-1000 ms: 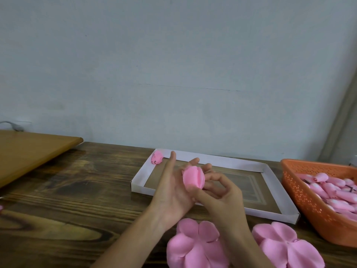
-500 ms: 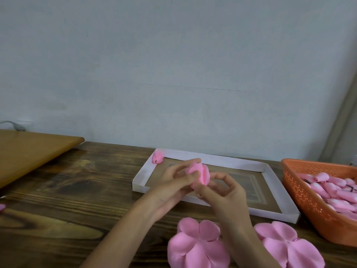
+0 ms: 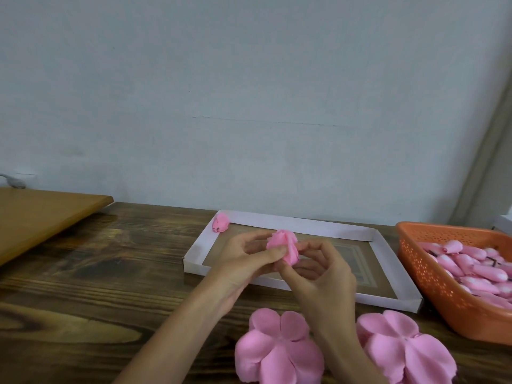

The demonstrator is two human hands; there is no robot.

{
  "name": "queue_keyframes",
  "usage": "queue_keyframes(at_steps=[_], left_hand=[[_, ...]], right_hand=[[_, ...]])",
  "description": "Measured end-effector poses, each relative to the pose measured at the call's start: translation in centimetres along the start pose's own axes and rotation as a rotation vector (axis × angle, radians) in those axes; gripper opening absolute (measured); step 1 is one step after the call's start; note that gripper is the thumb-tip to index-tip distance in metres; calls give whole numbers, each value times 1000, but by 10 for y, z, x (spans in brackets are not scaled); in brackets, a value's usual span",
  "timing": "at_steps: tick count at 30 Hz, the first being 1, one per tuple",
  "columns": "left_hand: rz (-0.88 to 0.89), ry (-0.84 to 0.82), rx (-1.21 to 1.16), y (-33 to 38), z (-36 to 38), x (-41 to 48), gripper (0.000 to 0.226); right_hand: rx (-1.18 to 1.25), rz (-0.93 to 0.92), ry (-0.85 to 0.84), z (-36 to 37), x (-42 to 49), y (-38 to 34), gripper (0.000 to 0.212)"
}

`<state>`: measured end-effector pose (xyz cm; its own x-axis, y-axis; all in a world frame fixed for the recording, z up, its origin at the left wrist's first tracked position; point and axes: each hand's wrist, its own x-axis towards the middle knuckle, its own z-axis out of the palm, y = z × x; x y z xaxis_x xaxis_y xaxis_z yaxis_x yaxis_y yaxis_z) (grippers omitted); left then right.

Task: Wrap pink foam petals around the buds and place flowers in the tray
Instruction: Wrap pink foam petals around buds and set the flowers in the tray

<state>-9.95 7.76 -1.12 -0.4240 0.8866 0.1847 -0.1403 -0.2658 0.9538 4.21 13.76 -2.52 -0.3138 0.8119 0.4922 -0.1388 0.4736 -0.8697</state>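
Two hands meet in the middle of the head view, just above the near half of the tray (image 3: pixel 279 220), and both are working on one pink foam flower (image 3: pixel 284 243). The left hand (image 3: pixel 243 261) comes in from the lower left with its fingers curled and its thumb laid across the front of the flower, pinching it. The right hand (image 3: pixel 321 278) comes up from below, fingers bent as well, thumb and forefinger nipping the flower at its right side and base. So the flower is up in the air, gripped between the two hands, clear of the counter (image 3: pixel 97 273), its petals folded in tight layers.

Behind the hands lies the tray, shallow, with white walls and a brown floor, flat on the dark wooden counter. One finished flower (image 3: pixel 220 222) sits in its far left corner, right against the wall.

Over to the right, just beside the tray, stands an orange basket (image 3: pixel 415 261) with a perforated wall, and it holds a heap of rolled pink buds (image 3: pixel 471 268).

Down at the near edge, two flat piles of petal cutouts lie on the counter. The left pile (image 3: pixel 277 350) sits between the forearms, and the right pile (image 3: pixel 404 347) lies to the right of the right forearm, near the basket.

At the far left, a lighter brown board (image 3: pixel 41 214) juts in from the edge. A pale wall (image 3: pixel 249 92) fills everything above.
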Motion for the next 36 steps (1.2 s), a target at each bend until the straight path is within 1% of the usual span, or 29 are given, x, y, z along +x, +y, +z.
queue_keyframes(at_steps=[2,4,6,8,9,11,13,16,19,22,24,27,30,34,36], left_hand=[[1,20,-32,0,0,0,47],[12,31,-63,-1,-1,1,45],[22,52,-88,-2,-2,2,46],[30,86,-97,-3,-3,4,54],[34,97,-95,-3,-4,5,61],[39,103,-86,-4,-5,6,72],[45,89,-84,-4,-5,6,74],[68,41,-80,-3,-4,4,68],[83,0,-70,-2,0,1,60],[80,15,-50,-1,4,-2,45],[68,30,-32,0,5,-3,40],[71,31,-9,-2,8,-3,32],[64,43,-18,-3,12,-4,29],[43,33,-44,-4,12,-5,20],[28,16,-80,-3,11,-4,21]], right_hand=[[-2,-2,-21,-1,0,1,33],[12,-6,-54,-2,1,0,30],[50,-12,-77,-2,2,-2,23],[85,-16,-93,-3,2,-4,11],[88,-18,-100,-3,3,-5,5],[79,-22,-106,-4,3,-6,7],[82,-25,-105,-4,4,-6,6],[126,-15,-105,-4,4,-5,12],[120,-23,-76,-5,5,-3,18],[89,-20,-57,-3,5,-1,29],[25,-40,-38,-2,3,0,36],[-121,-122,14,-2,1,0,37],[-247,-222,50,-1,-1,-4,39],[-296,-265,74,0,-1,-4,35],[-307,-273,91,0,0,-3,35]])
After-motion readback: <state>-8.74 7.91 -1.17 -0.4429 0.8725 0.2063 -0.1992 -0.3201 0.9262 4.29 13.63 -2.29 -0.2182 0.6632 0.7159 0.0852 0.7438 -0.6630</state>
